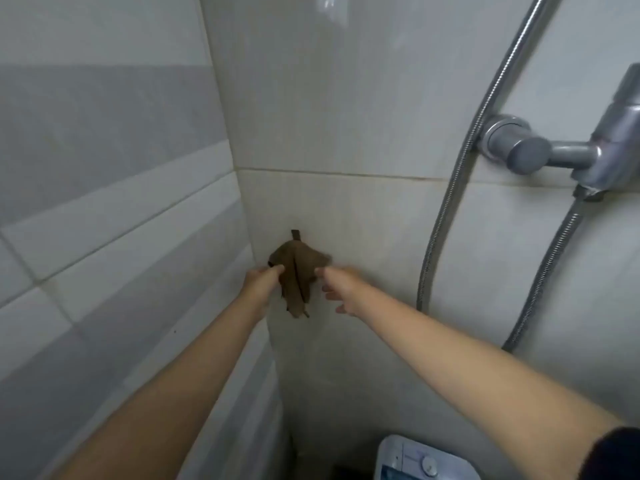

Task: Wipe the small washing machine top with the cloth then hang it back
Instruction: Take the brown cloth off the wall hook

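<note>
A brown cloth [296, 278] hangs by its loop from a small hook [295, 234] on the tiled wall near the corner. My left hand [261, 280] pinches the cloth's left edge. My right hand [341, 289] is at the cloth's right side with fingers spread; its thumb and forefinger touch or nearly touch the fabric, blurred by motion. The small washing machine [420, 460], white with a blue control panel and dial, shows only its top corner at the bottom edge, well below both hands.
A chrome shower mixer [568, 152] juts from the wall at the right, with two metal hoses [450, 202] looping down beside it. Grey and white tiled walls meet in a corner [239, 188] left of the cloth.
</note>
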### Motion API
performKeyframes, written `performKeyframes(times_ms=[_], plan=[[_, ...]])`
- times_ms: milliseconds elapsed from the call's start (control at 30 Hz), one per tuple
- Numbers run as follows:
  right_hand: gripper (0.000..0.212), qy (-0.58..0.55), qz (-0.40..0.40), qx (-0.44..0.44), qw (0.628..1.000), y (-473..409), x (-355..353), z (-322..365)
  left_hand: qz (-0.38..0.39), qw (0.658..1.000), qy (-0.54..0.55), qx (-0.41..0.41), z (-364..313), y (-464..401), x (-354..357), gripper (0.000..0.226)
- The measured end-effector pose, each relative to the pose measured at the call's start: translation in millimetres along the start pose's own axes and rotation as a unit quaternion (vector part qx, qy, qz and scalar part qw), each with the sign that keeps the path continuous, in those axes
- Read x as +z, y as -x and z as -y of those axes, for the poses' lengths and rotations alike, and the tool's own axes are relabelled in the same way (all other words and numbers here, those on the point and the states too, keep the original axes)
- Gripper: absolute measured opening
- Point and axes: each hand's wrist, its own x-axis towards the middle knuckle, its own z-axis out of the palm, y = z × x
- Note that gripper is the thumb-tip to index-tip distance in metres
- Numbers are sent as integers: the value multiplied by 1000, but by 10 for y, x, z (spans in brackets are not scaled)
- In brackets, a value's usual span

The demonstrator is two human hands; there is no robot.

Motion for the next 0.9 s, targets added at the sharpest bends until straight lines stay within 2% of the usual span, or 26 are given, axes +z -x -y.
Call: performKeyframes(times_ms=[133, 233, 333, 433, 500, 600, 700, 767, 833, 900], plan=[[44, -44, 3, -3, 999, -132, 231, 21, 49, 994, 63, -71, -46, -118, 4, 42], [37, -109, -35, -26, 993, -240, 364, 56, 58, 993, 72, -73, -69, -174, -17, 42], [27, -82, -98, -78, 989, -263, 391, 123, 50, 995, 77, -39, -88, -165, -47, 27], [22, -42, -118, -130, 983, -188, 325, 213, 12, 998, 6, 57, -114, -150, -104, 5], [27, -13, -128, -181, 975, -123, 225, 291, -19, 991, -26, 127, -192, -69, -151, 8], [33, 50, -144, -250, 956, 29, 64, 421, -25, 981, -44, 186, -387, 107, -164, 17], [27, 95, -147, -303, 937, 175, -156, 450, 0, 977, -76, 197, -562, 314, -123, 14], [23, 116, -147, -320, 929, 303, -352, 416, 0, 969, -149, 199, -631, 500, -37, 18], [23, 136, -154, -313, 927, 391, -507, 333, -8, 953, -221, 208, -672, 708, 76, 20], [22, 142, -152, -277, 938, 507, -669, 195, 12, 954, -225, 197, -669, 954, 264, 17]])
